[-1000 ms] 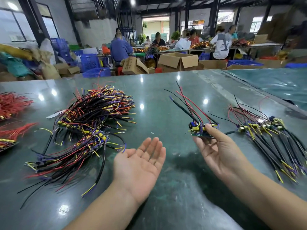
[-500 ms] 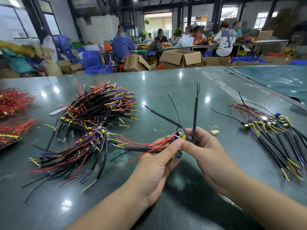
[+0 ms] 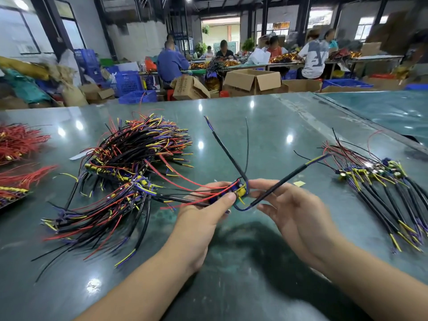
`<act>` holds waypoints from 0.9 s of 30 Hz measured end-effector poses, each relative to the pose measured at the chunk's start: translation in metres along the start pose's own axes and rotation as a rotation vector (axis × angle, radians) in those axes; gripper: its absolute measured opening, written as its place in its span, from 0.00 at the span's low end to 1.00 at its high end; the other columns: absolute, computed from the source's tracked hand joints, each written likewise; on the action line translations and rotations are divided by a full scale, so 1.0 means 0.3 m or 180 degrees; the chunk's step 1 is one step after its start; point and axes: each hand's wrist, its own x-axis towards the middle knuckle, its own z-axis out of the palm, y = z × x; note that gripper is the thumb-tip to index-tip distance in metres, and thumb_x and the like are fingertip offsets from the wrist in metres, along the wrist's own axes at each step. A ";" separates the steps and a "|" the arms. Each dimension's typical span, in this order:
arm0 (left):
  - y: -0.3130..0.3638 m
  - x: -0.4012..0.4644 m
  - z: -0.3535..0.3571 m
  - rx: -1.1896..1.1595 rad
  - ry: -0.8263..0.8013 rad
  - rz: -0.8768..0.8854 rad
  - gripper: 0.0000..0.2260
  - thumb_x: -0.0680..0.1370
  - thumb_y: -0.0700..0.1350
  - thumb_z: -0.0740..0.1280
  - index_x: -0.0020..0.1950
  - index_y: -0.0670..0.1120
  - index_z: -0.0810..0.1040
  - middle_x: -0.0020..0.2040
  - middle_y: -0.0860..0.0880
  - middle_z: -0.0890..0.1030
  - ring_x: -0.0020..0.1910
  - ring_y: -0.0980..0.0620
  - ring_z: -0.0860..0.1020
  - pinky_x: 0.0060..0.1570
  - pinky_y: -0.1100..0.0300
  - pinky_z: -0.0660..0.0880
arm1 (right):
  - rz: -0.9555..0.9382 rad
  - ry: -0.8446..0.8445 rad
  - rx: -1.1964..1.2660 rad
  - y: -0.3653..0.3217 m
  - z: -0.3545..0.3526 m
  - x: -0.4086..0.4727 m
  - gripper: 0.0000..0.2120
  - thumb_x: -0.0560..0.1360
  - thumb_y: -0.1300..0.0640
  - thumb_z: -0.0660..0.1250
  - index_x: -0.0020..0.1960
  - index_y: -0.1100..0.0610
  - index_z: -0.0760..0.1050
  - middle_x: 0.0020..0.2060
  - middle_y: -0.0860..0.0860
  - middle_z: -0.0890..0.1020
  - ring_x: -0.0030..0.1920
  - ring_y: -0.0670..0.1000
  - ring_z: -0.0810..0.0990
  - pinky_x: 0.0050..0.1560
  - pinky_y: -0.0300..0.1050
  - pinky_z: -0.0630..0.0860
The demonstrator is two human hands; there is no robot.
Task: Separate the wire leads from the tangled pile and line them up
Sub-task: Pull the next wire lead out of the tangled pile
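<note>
Your left hand [image 3: 203,218] pinched one small wire-lead assembly [image 3: 236,193] between thumb and fingers, held clear of the green table [image 3: 266,126], apparently so its leads could hang free and be sorted. Your right hand [image 3: 289,209] closed its fingertips on a thick black lead [image 3: 284,179] and drew it out toward the right, likely to straighten it. Red leads trailed left toward the tangled pile [image 3: 129,172], near enough to snag. The lined-up row [image 3: 379,181] lay well apart on the right. Red wire bundles [image 3: 20,144] sat at the far left edge, with cardboard boxes [image 3: 252,81] beyond the table.
</note>
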 end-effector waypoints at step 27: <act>0.015 0.002 -0.020 0.0658 -0.0452 0.0136 0.07 0.64 0.40 0.75 0.40 0.42 0.82 0.38 0.41 0.83 0.37 0.50 0.79 0.42 0.54 0.79 | 0.0808 -0.0485 -0.0322 -0.022 -0.023 0.009 0.15 0.59 0.53 0.75 0.44 0.56 0.85 0.41 0.54 0.84 0.38 0.47 0.80 0.39 0.34 0.79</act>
